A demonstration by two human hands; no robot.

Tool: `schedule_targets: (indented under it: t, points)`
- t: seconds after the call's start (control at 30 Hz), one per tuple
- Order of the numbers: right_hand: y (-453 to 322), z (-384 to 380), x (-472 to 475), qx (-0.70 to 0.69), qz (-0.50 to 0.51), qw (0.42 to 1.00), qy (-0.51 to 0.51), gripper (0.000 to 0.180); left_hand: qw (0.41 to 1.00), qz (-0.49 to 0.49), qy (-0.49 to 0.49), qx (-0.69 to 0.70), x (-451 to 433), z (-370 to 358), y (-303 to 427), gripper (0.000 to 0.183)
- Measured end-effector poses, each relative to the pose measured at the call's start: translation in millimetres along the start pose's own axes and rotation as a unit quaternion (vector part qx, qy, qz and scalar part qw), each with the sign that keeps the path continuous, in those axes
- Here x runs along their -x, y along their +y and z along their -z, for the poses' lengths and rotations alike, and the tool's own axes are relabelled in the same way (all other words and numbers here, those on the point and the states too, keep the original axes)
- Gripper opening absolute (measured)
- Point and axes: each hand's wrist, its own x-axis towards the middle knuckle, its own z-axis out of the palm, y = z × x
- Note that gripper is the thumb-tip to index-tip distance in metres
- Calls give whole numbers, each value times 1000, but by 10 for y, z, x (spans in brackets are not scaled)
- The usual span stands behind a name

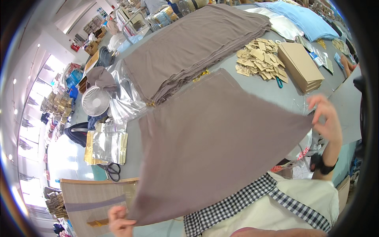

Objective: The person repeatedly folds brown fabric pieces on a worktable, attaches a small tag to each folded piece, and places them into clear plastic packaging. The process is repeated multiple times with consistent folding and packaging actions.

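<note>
A brown-grey cloth (213, 142) is spread taut between my two hands, its far edge lying against the table. Low on the left, my left hand (121, 222) pinches one near corner. On the right, my right hand (325, 118), slightly blurred, grips another corner at its fingertips. Just beyond lies a tall folded stack of the same brown-grey cloth (195, 44) with stitched edges. A heap of tan card tags (260, 59) sits right of the stack, beside a pile of long brown cardboard pieces (300, 66).
At the left are a white fan (95, 101), clear plastic sheeting (127, 100), clear plastic bags (109, 145) and black-handled scissors (112, 171). Light blue cloth (305, 19) lies at the far right. Another person's hand (347, 65) shows at the right edge.
</note>
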Motion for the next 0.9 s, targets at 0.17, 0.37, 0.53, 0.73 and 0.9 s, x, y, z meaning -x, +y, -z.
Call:
schedule_targets:
  t: [0.17,0.37,0.53,0.73,0.9]
  points:
    - [467,-1008,-125,-340,-240,907,-59,14,975,166,29,142,-15,-528,-849,13]
    - [1275,-2297,-1322,-164,-144,964,154,13,961,238,21,142,-1281,-1169,-1679,26]
    - [1544,-2586,-1445,-90,-120,981,124,12,916,259,-300,64,-1526,-1530,-1685,21]
    - [1264,-2298,-1179,-143,-166,967,132,8,963,107,43,-245,-1285,-765,-1525,12]
    - [1282,-2489,-1487,-62,-94,979,171,9,959,262,0,113,-1468,-1108,-1794,12]
